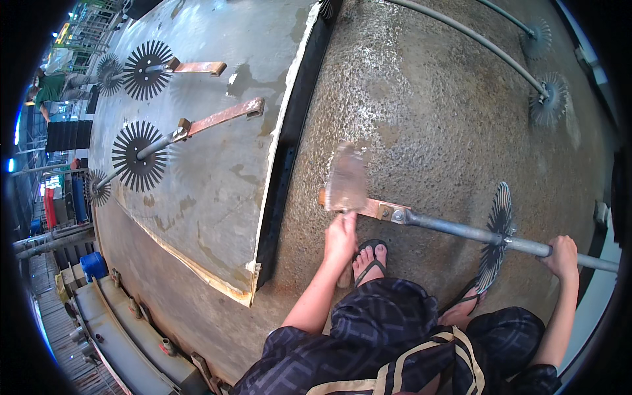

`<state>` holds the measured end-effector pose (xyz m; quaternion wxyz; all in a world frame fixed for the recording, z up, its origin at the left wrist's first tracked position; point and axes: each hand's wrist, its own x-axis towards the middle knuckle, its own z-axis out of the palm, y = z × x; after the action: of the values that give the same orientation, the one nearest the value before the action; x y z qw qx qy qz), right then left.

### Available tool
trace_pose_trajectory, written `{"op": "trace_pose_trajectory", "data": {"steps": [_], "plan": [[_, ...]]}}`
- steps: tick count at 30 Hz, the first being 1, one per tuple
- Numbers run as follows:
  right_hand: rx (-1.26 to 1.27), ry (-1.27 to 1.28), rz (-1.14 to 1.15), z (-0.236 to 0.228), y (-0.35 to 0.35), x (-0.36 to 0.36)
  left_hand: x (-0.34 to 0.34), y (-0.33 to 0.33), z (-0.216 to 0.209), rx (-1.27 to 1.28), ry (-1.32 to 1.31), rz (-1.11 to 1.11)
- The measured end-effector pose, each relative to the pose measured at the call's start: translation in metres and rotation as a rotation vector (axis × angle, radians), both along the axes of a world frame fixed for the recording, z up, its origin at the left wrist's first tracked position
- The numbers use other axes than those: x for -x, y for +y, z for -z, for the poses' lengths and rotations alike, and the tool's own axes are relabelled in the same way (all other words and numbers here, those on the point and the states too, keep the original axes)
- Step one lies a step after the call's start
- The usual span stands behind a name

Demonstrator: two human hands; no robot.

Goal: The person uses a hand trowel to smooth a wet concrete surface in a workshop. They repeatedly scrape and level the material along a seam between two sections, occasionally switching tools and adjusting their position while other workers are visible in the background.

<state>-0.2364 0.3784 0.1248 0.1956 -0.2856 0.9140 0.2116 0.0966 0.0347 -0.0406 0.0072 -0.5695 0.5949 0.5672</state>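
My left hand (pixel 341 237) is closed round the handle of a broad, flat-bladed hand tool (pixel 347 178), its blade brownish and blurred by motion. That blade overlaps the end of a copper-coloured bar (pixel 372 207); whether they touch I cannot tell. The bar is bolted to a long grey metal rod (pixel 454 227), which slants rightward across my front. Wrapped round the rod's right part is my right hand (pixel 563 255). Between the bolted joint and that hand, a slotted metal disc (pixel 498 237) is mounted on the rod, close to my right foot.
Left of me, a grey sheet (pixel 204 131) with a pale ragged edge carries two similar rods with slotted discs (pixel 138 156) and copper bars. More rods with discs (pixel 548 99) lie at the far right. A metal tank-like unit (pixel 125 329) stands lower left. A person (pixel 49 92) is far left.
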Motion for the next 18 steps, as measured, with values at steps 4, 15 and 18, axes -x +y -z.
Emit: {"op": "trace_pose_trajectory", "data": {"steps": [4,15,18], "plan": [[-0.022,-0.050,0.070,0.002,0.002,0.002,0.001,0.008,0.000,0.000,0.073,-0.061],[-0.141,-0.145,0.101,0.003,0.007,-0.001,-0.003,0.007,0.006,0.063,0.005,-0.070],[-0.130,-0.157,0.089,0.004,0.007,-0.001,-0.012,0.023,0.017,0.255,0.037,0.076]]}}
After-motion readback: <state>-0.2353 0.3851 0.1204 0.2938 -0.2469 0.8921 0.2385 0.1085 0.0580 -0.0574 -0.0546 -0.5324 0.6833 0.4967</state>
